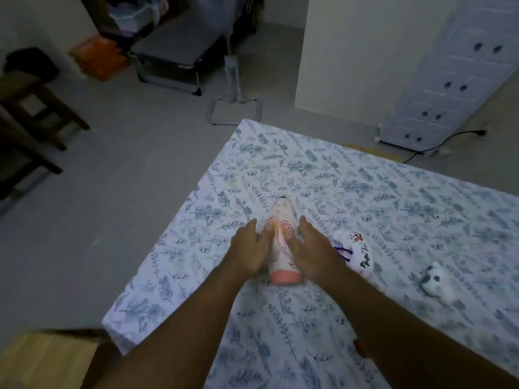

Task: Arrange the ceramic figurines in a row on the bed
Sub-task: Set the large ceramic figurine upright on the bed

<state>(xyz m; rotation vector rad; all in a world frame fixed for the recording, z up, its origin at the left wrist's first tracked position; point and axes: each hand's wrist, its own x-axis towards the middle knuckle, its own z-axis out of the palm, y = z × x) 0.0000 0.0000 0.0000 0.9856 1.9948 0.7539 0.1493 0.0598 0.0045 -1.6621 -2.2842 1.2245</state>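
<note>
A: Right, grip check?
B: Left hand point(248, 248) and right hand point(314, 248) flank the pink figurine point(282, 242), palms pressed to its sides, fingers loose, not curled round.
A: Its lie?
B: Between the palms on the bed point(365, 192), long axis running away from the wrists, head far. Two white figurines point(355, 249) lie beyond the right hand.

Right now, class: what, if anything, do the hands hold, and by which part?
Both hands, left hand and right hand, clasp the pink doll figurine by the sides of its body.
</note>
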